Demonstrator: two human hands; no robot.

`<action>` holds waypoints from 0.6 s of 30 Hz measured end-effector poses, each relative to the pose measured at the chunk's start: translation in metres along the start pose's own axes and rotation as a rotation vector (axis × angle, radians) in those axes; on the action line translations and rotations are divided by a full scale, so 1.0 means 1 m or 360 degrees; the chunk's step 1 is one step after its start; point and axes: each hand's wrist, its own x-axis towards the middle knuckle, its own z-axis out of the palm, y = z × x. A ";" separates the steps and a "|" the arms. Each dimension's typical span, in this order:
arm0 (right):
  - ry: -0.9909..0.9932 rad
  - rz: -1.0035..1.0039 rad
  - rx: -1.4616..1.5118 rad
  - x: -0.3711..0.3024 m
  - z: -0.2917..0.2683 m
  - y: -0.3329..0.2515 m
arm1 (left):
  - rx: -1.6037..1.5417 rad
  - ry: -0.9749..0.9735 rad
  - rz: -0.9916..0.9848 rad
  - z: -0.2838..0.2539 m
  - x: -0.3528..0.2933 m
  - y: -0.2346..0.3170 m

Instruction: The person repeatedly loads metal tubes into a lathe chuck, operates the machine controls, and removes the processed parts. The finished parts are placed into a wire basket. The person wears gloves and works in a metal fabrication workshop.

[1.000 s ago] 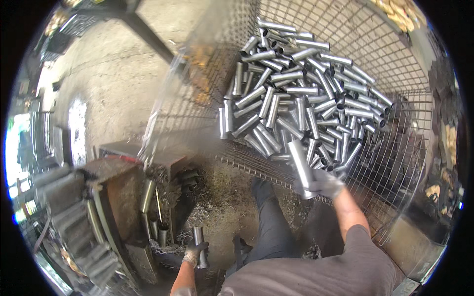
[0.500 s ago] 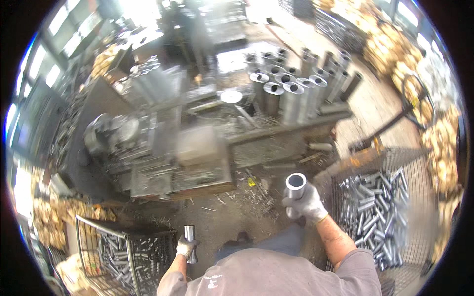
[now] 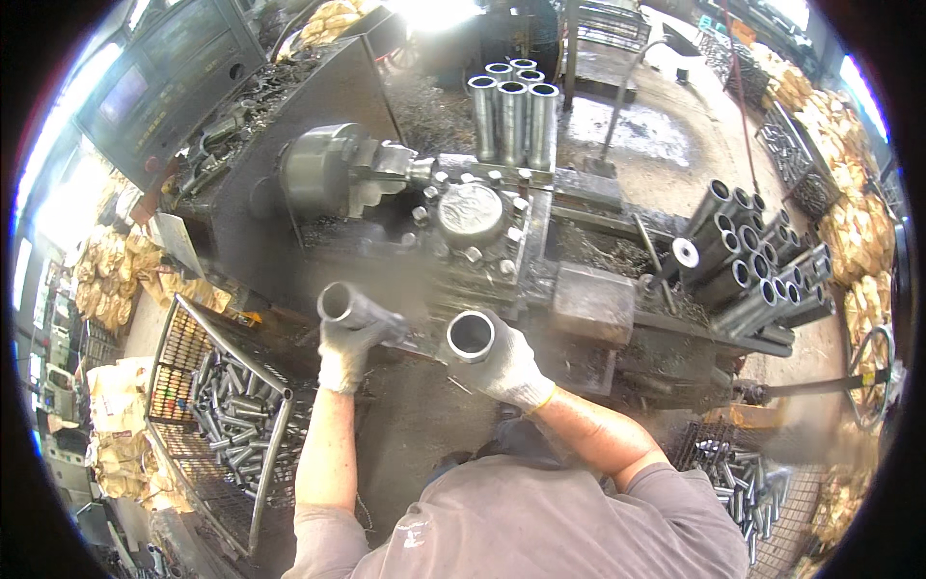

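My left hand [image 3: 345, 355], in a pale work glove, is closed round a short steel tube [image 3: 338, 305] with its open end tilted up. The gloved right hand [image 3: 511, 367] grips a second steel tube [image 3: 472, 338], whose round bore faces me. Both hands are in front of a lathe. Behind them is its tool post [image 3: 470, 212] with a ring of bolts. Up and left of that, the lathe chuck [image 3: 323, 172] has its jaws pointing right, close to a short round metal part. The fingers of my left hand are slightly blurred.
Several long tubes [image 3: 512, 116] stand upright behind the tool post. More dark tubes [image 3: 738, 256] lean in a cluster at the right. Wire-mesh bins of small metal pieces stand at lower left [image 3: 236, 410] and lower right [image 3: 743, 482]. A metal block [image 3: 593, 304] sits on the lathe bed.
My view has swung left, so the lathe now lies straight ahead. The left hand has come up and forward from beside the left bin with its tube. The right hand still holds its tube, now nearer the left.
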 end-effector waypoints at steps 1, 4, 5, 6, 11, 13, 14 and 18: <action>0.0007 0.0016 -0.0041 0.011 0.010 0.000 | 0.0162 0.0006 -0.0015 -0.006 0.018 -0.013; 0.0104 -0.0146 -0.0051 0.017 0.022 0.011 | 0.0539 -0.0042 0.0041 0.014 0.054 -0.022; 0.0082 -0.0138 -0.0089 0.014 0.023 0.011 | 0.0509 -0.0038 0.0085 0.022 0.060 -0.032; 0.0135 -0.0191 -0.0042 0.014 0.025 0.008 | 0.0308 -0.0116 0.0008 0.024 0.065 -0.036; -0.0049 -0.0001 -0.0389 0.004 0.004 0.015 | 0.0283 -0.0239 0.0154 0.037 0.080 -0.039; -0.0287 0.0181 -0.0444 0.004 -0.016 0.002 | 0.0320 -0.0433 0.0195 0.026 0.092 -0.077; -0.0265 0.0231 -0.0548 -0.002 -0.024 -0.006 | 0.0327 -0.0498 0.0243 0.021 0.094 -0.079; 0.0139 0.0580 -0.0733 -0.060 -0.046 -0.016 | 0.0179 -0.0525 0.0781 -0.004 0.106 -0.059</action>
